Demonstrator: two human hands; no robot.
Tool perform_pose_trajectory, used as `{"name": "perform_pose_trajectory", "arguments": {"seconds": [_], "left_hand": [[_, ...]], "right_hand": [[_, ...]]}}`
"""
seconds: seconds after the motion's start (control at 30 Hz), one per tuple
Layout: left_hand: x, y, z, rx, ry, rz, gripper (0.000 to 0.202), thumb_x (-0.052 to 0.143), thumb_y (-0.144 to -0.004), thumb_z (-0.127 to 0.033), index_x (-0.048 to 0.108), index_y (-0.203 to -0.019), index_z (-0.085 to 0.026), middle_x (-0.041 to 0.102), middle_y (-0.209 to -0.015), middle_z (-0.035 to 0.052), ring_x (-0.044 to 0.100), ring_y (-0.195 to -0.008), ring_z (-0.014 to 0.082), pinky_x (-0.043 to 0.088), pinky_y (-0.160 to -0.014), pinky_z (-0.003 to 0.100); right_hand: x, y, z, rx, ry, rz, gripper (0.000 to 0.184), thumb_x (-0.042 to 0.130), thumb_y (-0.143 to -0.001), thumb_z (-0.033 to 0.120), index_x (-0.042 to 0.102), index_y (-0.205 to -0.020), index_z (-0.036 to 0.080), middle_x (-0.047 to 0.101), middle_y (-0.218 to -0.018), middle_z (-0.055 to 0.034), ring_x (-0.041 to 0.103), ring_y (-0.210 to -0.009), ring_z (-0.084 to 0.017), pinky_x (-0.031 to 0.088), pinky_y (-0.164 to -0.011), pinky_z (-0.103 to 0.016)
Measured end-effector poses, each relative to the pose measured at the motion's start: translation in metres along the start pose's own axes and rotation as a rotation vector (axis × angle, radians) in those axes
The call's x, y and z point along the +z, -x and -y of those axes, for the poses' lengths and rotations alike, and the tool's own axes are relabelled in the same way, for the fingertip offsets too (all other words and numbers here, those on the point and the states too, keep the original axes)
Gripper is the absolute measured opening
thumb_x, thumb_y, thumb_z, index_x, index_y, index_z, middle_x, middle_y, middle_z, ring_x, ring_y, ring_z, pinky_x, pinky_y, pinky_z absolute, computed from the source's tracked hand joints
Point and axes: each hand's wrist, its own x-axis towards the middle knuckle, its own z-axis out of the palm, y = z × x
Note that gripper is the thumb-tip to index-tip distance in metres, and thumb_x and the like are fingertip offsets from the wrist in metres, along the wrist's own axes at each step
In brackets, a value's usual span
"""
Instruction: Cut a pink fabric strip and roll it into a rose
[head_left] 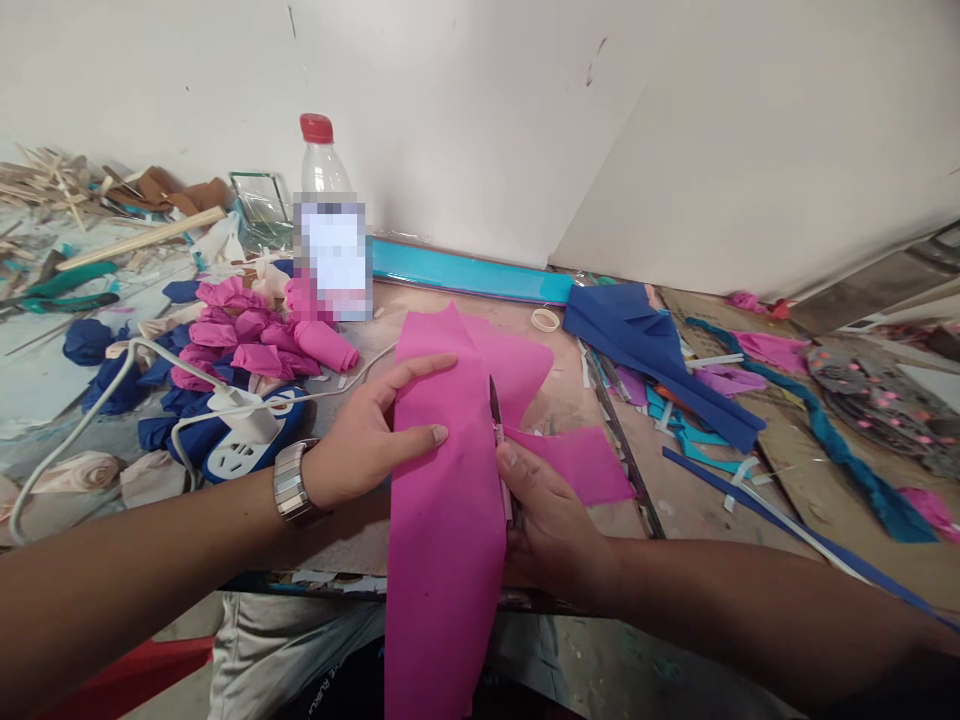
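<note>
A long strip of pink sheet (pixel 448 520), thin like crepe paper or cloth, hangs over the table's front edge. My left hand (pixel 367 440) grips it from the left, thumb and index finger spread on top and the other fingers hidden. At the strip's right edge, my right hand (pixel 551 510) is closed around scissors (pixel 495 405). One dark blade points away from me against the sheet; the handles are mostly hidden. Beyond the blade, more pink sheet (pixel 581 465) lies flat on the table to the right.
Pink rolled pieces (pixel 255 330) are heaped at left, near a blue-and-white power strip (pixel 255 430) with a white cable. Behind stand a phone (pixel 334 260) and a red-capped bottle (pixel 317 130). Folded blue material (pixel 645 340) and scraps lie right; green-handled pliers (pixel 71 290) lie far left.
</note>
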Motion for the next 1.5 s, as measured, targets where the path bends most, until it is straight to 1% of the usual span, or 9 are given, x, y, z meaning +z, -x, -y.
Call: {"name": "perform_pose_trajectory", "arguments": {"seconds": [0.13, 0.2, 0.3, 0.4, 0.7, 0.97, 1.23, 1.4, 1.5], "left_hand": [[0.0005, -0.0002, -0.001, 0.0, 0.005, -0.005, 0.07, 0.081, -0.079, -0.026, 0.061, -0.146, -0.02, 0.067, -0.138, 0.0107, 0.068, -0.11, 0.0254, 0.058, -0.09, 0.033], [0.0006, -0.0002, -0.0016, -0.009, 0.011, -0.005, 0.07, 0.082, -0.079, -0.026, 0.061, -0.145, -0.019, 0.068, -0.137, 0.0108, 0.068, -0.106, 0.0244, 0.058, -0.087, 0.033], [0.0006, -0.0002, -0.0022, -0.02, 0.021, 0.002, 0.069, 0.081, -0.079, -0.025, 0.061, -0.145, -0.019, 0.069, -0.134, 0.0106, 0.069, -0.101, 0.0224, 0.058, -0.083, 0.031], [0.0006, -0.0002, -0.0025, -0.005, 0.022, 0.001, 0.069, 0.082, -0.079, -0.025, 0.061, -0.145, -0.019, 0.069, -0.134, 0.0101, 0.068, -0.104, 0.0221, 0.058, -0.086, 0.03], [0.0007, 0.0002, -0.0044, 0.006, -0.01, -0.01, 0.069, 0.082, -0.08, -0.027, 0.061, -0.145, -0.019, 0.067, -0.138, 0.0114, 0.068, -0.109, 0.0248, 0.058, -0.089, 0.033], [0.0007, -0.0001, -0.0038, -0.006, 0.004, -0.007, 0.068, 0.081, -0.08, -0.026, 0.061, -0.145, -0.019, 0.067, -0.138, 0.0116, 0.069, -0.105, 0.0242, 0.059, -0.086, 0.032], [0.0006, -0.0001, -0.0032, 0.015, 0.003, -0.005, 0.068, 0.082, -0.08, -0.025, 0.061, -0.145, -0.019, 0.067, -0.139, 0.0118, 0.068, -0.11, 0.025, 0.059, -0.088, 0.032], [0.0, 0.0003, -0.0022, 0.017, -0.013, 0.002, 0.068, 0.082, -0.081, -0.026, 0.061, -0.145, -0.019, 0.067, -0.14, 0.0116, 0.068, -0.113, 0.0262, 0.059, -0.09, 0.033], [-0.001, 0.0004, -0.0016, 0.033, -0.04, 0.004, 0.068, 0.081, -0.082, -0.026, 0.06, -0.146, -0.02, 0.064, -0.144, 0.0117, 0.067, -0.119, 0.0279, 0.058, -0.097, 0.036]], "right_hand": [[0.0004, 0.0007, 0.003, 0.021, 0.028, 0.004, 0.044, 0.074, -0.091, 0.059, 0.064, -0.116, 0.024, 0.071, -0.076, 0.0026, 0.064, -0.058, -0.014, 0.053, -0.058, -0.028], [0.0009, 0.001, 0.0048, 0.021, 0.045, 0.007, 0.045, 0.074, -0.091, 0.06, 0.064, -0.117, 0.025, 0.068, -0.072, 0.0042, 0.061, -0.055, -0.013, 0.051, -0.057, -0.027], [0.0018, 0.0011, 0.0066, 0.022, 0.051, 0.011, 0.049, 0.074, -0.091, 0.06, 0.063, -0.123, 0.025, 0.069, -0.074, 0.0035, 0.063, -0.059, -0.015, 0.053, -0.061, -0.029], [0.0021, 0.0011, 0.0066, 0.034, 0.041, 0.008, 0.051, 0.074, -0.091, 0.06, 0.062, -0.125, 0.024, 0.071, -0.079, 0.0024, 0.066, -0.063, -0.015, 0.054, -0.064, -0.03], [0.0014, 0.0011, 0.0042, 0.04, 0.013, -0.008, 0.044, 0.078, -0.088, 0.059, 0.063, -0.111, 0.024, 0.073, -0.078, 0.0022, 0.066, -0.059, -0.015, 0.054, -0.057, -0.029], [0.0049, 0.001, 0.0066, 0.033, -0.011, 0.019, 0.044, 0.079, -0.088, 0.055, 0.063, -0.115, 0.024, 0.074, -0.08, 0.0021, 0.069, -0.063, -0.017, 0.056, -0.059, -0.03], [0.0049, 0.0008, 0.0063, 0.052, -0.006, 0.003, 0.044, 0.08, -0.088, 0.055, 0.063, -0.113, 0.024, 0.073, -0.076, 0.0025, 0.066, -0.058, -0.015, 0.055, -0.056, -0.028], [0.0052, 0.0013, 0.0064, 0.031, -0.011, -0.008, 0.041, 0.081, -0.087, 0.054, 0.063, -0.109, 0.024, 0.073, -0.08, 0.0022, 0.066, -0.06, -0.015, 0.056, -0.058, -0.028], [0.0049, 0.0015, 0.0061, 0.019, -0.014, 0.004, 0.04, 0.08, -0.087, 0.055, 0.064, -0.107, 0.024, 0.072, -0.078, 0.0028, 0.065, -0.059, -0.014, 0.054, -0.057, -0.027]]}}
